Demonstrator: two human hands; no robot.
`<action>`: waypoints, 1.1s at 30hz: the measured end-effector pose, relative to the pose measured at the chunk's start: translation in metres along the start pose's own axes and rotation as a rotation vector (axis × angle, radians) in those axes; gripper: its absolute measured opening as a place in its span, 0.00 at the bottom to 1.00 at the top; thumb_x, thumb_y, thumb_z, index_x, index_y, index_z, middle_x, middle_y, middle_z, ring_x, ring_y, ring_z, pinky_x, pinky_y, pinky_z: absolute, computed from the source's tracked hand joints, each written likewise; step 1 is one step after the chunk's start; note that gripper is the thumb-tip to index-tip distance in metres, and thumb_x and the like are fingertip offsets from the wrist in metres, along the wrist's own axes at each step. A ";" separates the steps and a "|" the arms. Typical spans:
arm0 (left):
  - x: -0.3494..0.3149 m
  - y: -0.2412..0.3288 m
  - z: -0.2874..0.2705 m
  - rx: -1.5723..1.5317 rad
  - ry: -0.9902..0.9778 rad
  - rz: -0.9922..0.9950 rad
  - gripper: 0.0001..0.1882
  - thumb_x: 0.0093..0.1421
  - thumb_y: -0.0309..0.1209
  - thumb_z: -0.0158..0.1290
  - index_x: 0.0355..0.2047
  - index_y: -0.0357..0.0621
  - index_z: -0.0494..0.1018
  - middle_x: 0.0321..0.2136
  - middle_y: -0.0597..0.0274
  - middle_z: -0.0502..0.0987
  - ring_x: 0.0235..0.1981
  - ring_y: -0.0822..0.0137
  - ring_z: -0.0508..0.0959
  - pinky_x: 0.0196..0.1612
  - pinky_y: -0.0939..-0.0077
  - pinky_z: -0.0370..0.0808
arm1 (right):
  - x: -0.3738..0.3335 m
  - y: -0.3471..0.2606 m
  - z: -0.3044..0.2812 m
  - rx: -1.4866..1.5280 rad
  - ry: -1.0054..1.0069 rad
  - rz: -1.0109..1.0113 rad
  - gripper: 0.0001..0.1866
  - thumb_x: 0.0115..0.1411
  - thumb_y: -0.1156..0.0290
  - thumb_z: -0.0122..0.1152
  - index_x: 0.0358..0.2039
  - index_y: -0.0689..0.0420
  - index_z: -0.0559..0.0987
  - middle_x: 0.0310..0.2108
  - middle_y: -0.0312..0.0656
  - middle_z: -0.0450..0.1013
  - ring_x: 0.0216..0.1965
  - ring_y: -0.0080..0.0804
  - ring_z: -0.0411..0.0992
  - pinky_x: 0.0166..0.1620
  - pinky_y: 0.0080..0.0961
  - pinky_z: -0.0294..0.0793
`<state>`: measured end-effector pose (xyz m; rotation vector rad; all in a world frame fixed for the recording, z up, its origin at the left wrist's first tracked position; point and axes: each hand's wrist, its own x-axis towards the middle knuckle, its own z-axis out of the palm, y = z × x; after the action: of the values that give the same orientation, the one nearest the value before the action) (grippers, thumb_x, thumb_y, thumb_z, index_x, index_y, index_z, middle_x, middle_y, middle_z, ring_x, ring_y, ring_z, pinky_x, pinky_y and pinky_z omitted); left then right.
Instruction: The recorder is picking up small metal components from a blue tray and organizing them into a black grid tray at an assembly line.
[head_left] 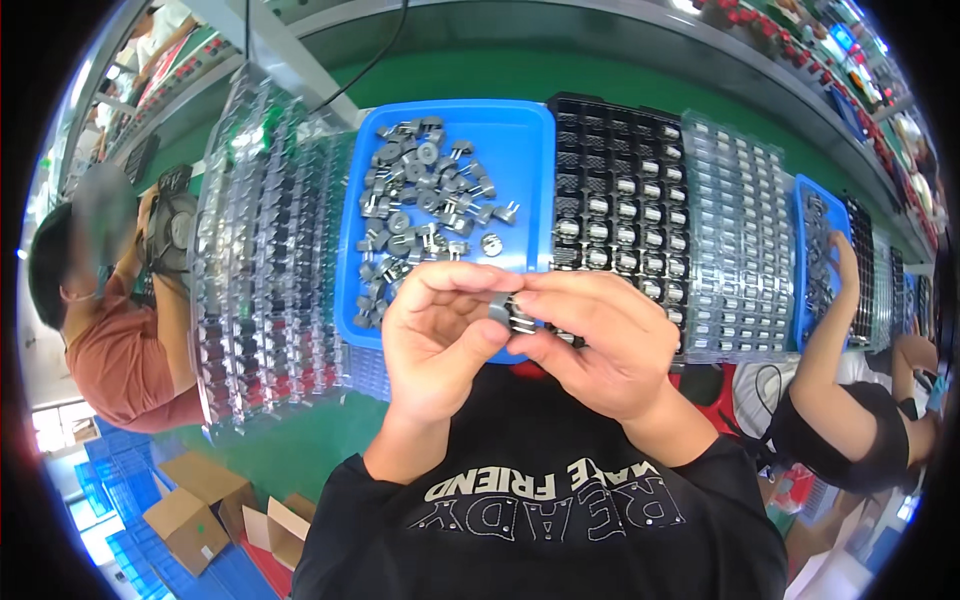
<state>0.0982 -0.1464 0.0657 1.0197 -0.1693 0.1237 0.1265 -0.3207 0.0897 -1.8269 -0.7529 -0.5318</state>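
Between my two hands, in front of the blue tray, is a small grey plastic part with metal pins [512,314]. My left hand [432,335] is closed on its grey body with thumb and fingers. From the other side my right hand [612,340] pinches at the pin end, its thumb and fingertips on the part. The fingertips cover some of it. Beyond my hands the blue tray [522,150] holds many similar loose grey parts [420,180], heaped mostly on its left side. One rounder piece with a metallic face [491,244] lies apart from the heap.
A black compartment tray [600,150], partly filled with metallic pieces, adjoins the blue tray's right side. Clear plastic trays [735,240] stand further right, and more clear trays [270,270] to the left. Co-workers sit at both sides. Cardboard boxes [190,525] lie at the lower left.
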 end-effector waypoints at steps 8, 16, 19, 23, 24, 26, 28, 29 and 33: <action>-0.003 -0.007 0.004 -0.019 -0.060 0.042 0.20 0.60 0.13 0.59 0.51 0.34 0.69 0.50 0.47 0.77 0.53 0.60 0.78 0.55 0.67 0.78 | -0.003 0.008 -0.005 0.034 -0.033 0.038 0.18 0.48 0.69 0.80 0.39 0.60 0.85 0.40 0.47 0.81 0.39 0.38 0.81 0.40 0.28 0.81; -0.009 -0.029 -0.001 0.121 0.000 -0.043 0.22 0.59 0.13 0.58 0.53 0.35 0.69 0.50 0.51 0.76 0.53 0.60 0.78 0.56 0.66 0.78 | -0.006 0.015 -0.009 0.088 -0.138 0.275 0.08 0.51 0.77 0.73 0.29 0.60 0.81 0.32 0.42 0.77 0.35 0.35 0.77 0.40 0.29 0.77; 0.001 -0.027 -0.006 0.767 0.032 -0.071 0.25 0.56 0.18 0.62 0.55 0.38 0.71 0.49 0.51 0.77 0.52 0.60 0.79 0.56 0.66 0.78 | 0.004 0.047 -0.019 -0.137 -0.282 0.338 0.04 0.54 0.77 0.68 0.28 0.60 0.79 0.31 0.43 0.76 0.31 0.38 0.77 0.36 0.30 0.76; 0.052 -0.017 -0.021 1.304 0.008 0.171 0.22 0.54 0.22 0.62 0.51 0.42 0.76 0.49 0.49 0.77 0.53 0.48 0.76 0.57 0.58 0.73 | 0.022 0.099 -0.031 -0.669 -0.373 0.280 0.03 0.57 0.74 0.63 0.32 0.57 0.78 0.31 0.45 0.73 0.37 0.47 0.76 0.39 0.41 0.77; 0.068 -0.020 -0.026 1.442 -0.024 0.261 0.23 0.54 0.23 0.63 0.51 0.41 0.76 0.49 0.50 0.77 0.54 0.48 0.76 0.58 0.58 0.72 | 0.023 0.108 -0.028 -0.716 -0.420 0.287 0.04 0.58 0.72 0.63 0.33 0.55 0.78 0.33 0.44 0.74 0.41 0.48 0.76 0.42 0.44 0.77; 0.089 -0.018 -0.031 1.595 0.007 0.203 0.21 0.54 0.23 0.62 0.49 0.41 0.77 0.48 0.50 0.77 0.51 0.47 0.76 0.56 0.58 0.73 | 0.027 0.122 -0.015 -0.748 -0.507 0.158 0.05 0.56 0.73 0.63 0.34 0.56 0.79 0.35 0.44 0.75 0.42 0.46 0.76 0.43 0.42 0.78; 0.099 -0.018 -0.047 1.634 0.017 0.160 0.19 0.54 0.23 0.62 0.47 0.41 0.78 0.47 0.50 0.78 0.49 0.47 0.77 0.54 0.57 0.74 | 0.030 0.122 0.001 -0.760 -0.537 0.163 0.06 0.55 0.75 0.64 0.34 0.59 0.79 0.34 0.44 0.75 0.43 0.45 0.76 0.45 0.41 0.79; 0.104 -0.023 -0.056 1.653 0.006 0.115 0.17 0.54 0.23 0.62 0.45 0.41 0.79 0.45 0.50 0.78 0.48 0.47 0.77 0.52 0.57 0.74 | 0.028 0.126 0.003 -0.725 -0.510 0.186 0.06 0.55 0.75 0.64 0.34 0.59 0.79 0.34 0.44 0.75 0.43 0.45 0.77 0.45 0.41 0.79; 0.104 -0.024 -0.065 1.598 0.027 0.028 0.13 0.54 0.23 0.61 0.41 0.41 0.80 0.39 0.50 0.79 0.43 0.47 0.79 0.48 0.57 0.76 | 0.049 0.128 -0.031 -0.514 -0.394 0.314 0.11 0.54 0.71 0.68 0.37 0.59 0.83 0.37 0.46 0.78 0.45 0.46 0.78 0.48 0.37 0.78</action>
<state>0.2094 -0.1010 0.0333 2.6052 -0.0266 0.3142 0.2518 -0.3706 0.0492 -2.5218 -0.5974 -0.1617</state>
